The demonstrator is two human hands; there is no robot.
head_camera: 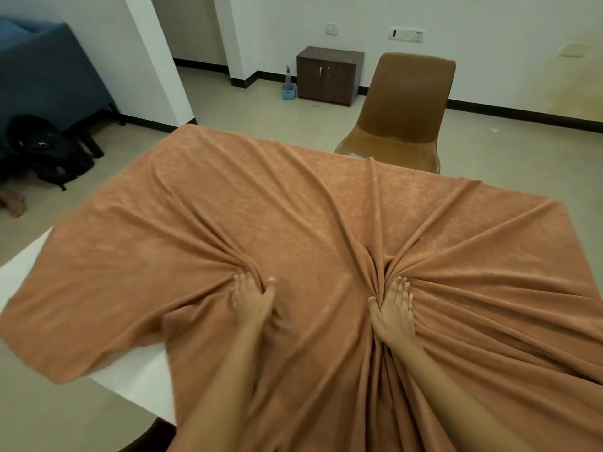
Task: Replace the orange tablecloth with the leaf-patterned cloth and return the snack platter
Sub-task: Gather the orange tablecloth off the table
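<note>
Two bare forearms reach forward from the near edge, and both hands sit on the orange tablecloth [261, 203], a soft, faintly textured fabric that covers most of the counter [130, 380]. Left hand [253, 300] has its fingers dug into the cloth with the thumb spread, gripping a bunch so that pleats fan out to the left. Right hand [393, 308] lies flatter, its thumb and fingers pinching a thick ridge of gathered folds that run away to the far edge and to the right. Between the hands the fabric lies fairly smooth. At the near left corner the cloth is pulled back, showing the counter's smooth white top. Beyond the far edge stands a brown moulded chair [404, 109], and against the wall a small dark wooden cabinet [329, 76]
</note>
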